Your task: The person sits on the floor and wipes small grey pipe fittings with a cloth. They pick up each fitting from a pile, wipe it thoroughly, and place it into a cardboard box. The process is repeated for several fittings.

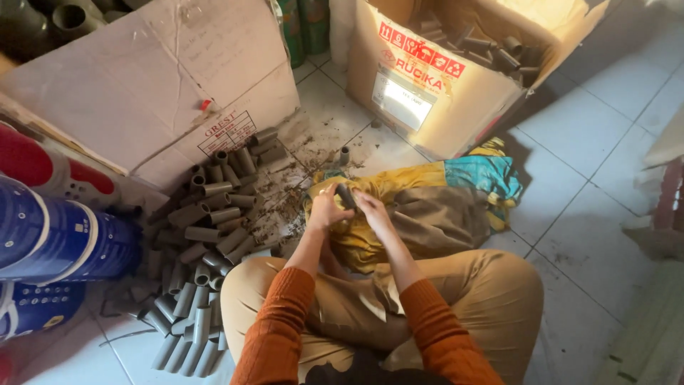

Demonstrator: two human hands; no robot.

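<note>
I sit cross-legged on a tiled floor in orange sleeves. My left hand [326,208] and my right hand [370,209] meet over a yellow and teal cloth [442,196] spread in front of my knees. Together they grip one short grey pipe piece [347,197], which stands tilted between them. To my left lies a heap of several similar grey pipe pieces [206,235], reaching from a cardboard box down past my left knee.
A flattened cardboard box [149,78] lies at the far left. An open carton [434,78] at the back holds more pipe pieces. Blue buckets [57,239] stand at the left. One lone pipe piece [344,155] stands on the dirty tiles ahead.
</note>
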